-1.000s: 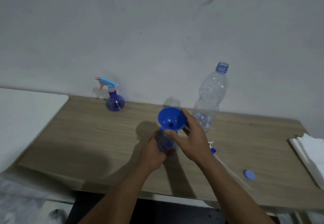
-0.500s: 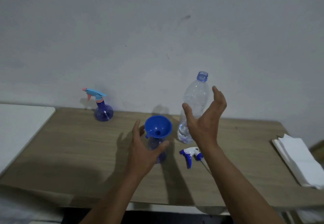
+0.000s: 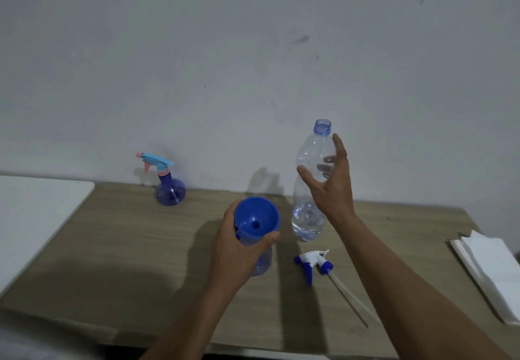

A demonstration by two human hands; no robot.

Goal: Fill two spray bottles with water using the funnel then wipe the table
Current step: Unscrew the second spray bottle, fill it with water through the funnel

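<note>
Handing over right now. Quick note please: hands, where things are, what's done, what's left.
Left hand grips the open spray bottle on the table, blue funnel seated in its neck.
Right hand wraps the uncapped water bottle; little water inside.
Loose trigger head lies near the table's front; second spray bottle stands back left, head on.
Done: funnel placed. Left: pour, refit the head, deal with the second spray bottle, wipe with the white tissues at right.

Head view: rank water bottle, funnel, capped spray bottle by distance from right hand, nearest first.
1. Water bottle, between the right hand's thumb and fingers.
2. Funnel, left, atop the open spray bottle.
3. Capped spray bottle, far left by the wall.
</note>
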